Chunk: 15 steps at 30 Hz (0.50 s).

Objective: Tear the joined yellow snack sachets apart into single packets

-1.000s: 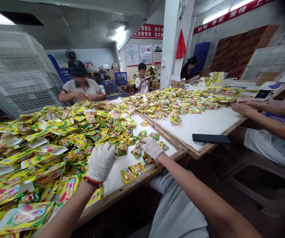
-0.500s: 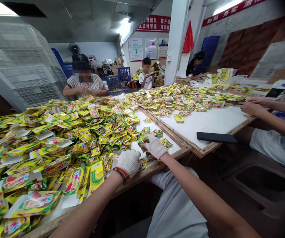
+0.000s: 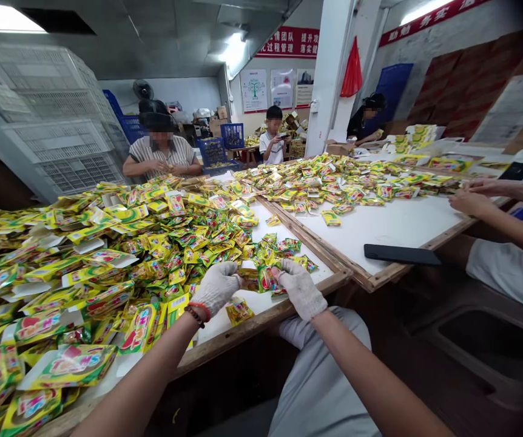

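My left hand, in a white knit glove with a beaded bracelet at the wrist, is closed on the near end of a small yellow carton with a pale flap. Facing it, my gloved right hand pinches a small green and yellow candy packet close to the carton. Below the left hand, a loose yellow packet lies on the white tabletop. More shiny packets rest just beyond the hands. Flat yellow boxes and loose packets are heaped to the left.
A raised wooden edge divides the table from its neighbour, where another heap of yellow boxes lies. A black phone overhangs the right edge. Beside it are a co-worker's hands. Other people sit across the tables; white crates stand left.
My left hand has moved up and left off the table edge and now holds the small carton. My right hand has come lower and nearer, with a packet in its fingers.
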### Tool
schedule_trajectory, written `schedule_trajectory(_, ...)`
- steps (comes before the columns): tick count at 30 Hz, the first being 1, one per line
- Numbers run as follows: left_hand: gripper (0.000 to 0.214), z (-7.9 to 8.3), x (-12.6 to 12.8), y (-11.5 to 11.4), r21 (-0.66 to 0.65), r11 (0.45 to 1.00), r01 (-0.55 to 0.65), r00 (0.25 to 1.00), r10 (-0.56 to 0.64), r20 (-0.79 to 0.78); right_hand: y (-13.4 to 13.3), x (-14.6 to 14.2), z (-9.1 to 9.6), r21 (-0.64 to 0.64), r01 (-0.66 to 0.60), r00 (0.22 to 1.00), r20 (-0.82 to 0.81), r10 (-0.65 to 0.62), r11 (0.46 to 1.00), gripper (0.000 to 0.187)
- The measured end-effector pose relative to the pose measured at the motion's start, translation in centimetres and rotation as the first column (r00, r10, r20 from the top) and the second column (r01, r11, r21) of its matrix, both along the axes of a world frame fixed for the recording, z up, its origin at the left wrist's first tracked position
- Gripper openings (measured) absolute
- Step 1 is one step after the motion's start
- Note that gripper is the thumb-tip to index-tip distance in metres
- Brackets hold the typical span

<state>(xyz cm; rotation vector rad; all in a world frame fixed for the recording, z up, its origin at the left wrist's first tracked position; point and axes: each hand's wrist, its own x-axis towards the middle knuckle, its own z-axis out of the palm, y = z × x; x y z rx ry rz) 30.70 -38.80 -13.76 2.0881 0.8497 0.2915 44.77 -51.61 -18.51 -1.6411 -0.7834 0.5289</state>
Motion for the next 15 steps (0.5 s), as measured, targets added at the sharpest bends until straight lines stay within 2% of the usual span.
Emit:
schedule_trajectory(3, 0.029, -0.1, -0.8, -1.0, -0.168, 0.986, -0.007, 0.993, 0.027, 0.116, 1.0, -1.5, 0.3, 0.009, 0.052, 0.998, 0.030, -0.052, 0.999, 0.039)
schedule_trajectory(5, 0.034, -0.5, -1.3, -1.8, -0.296, 0.955, 0.002, 0.981, 0.055, 0.184, 1.5, -2.3, 0.5, -0.021, 0.086, 0.994, 0.073, -0.084, 0.996, 0.041)
schedule_trajectory(6, 0.038, -0.7, -1.5, -2.2, -0.379, 0.925, 0.007, 0.969, 0.087, 0.230, 1.6, -2.6, 0.6, -0.038, 0.079, 0.992, 0.101, -0.075, 0.996, 0.040)
schedule_trajectory(9, 0.053, -1.3, -2.0, -2.7, -0.611, 0.790, 0.054, 0.912, 0.210, 0.353, 1.4, -2.8, 1.1, -0.073, -0.026, 0.981, 0.190, 0.040, 0.997, 0.035)
schedule_trajectory(11, 0.066, -1.5, -2.3, -2.6, -0.658, 0.751, 0.056, 0.892, 0.258, 0.371, 1.1, -2.4, 1.6, -0.070, -0.082, 0.971, 0.220, 0.096, 0.994, 0.035)
schedule_trajectory(15, 0.070, -1.7, -2.5, -2.2, -0.626, 0.778, -0.051, 0.885, 0.326, 0.333, 0.5, -1.5, 2.8, -0.111, -0.144, 0.930, 0.323, 0.173, 0.983, 0.031)
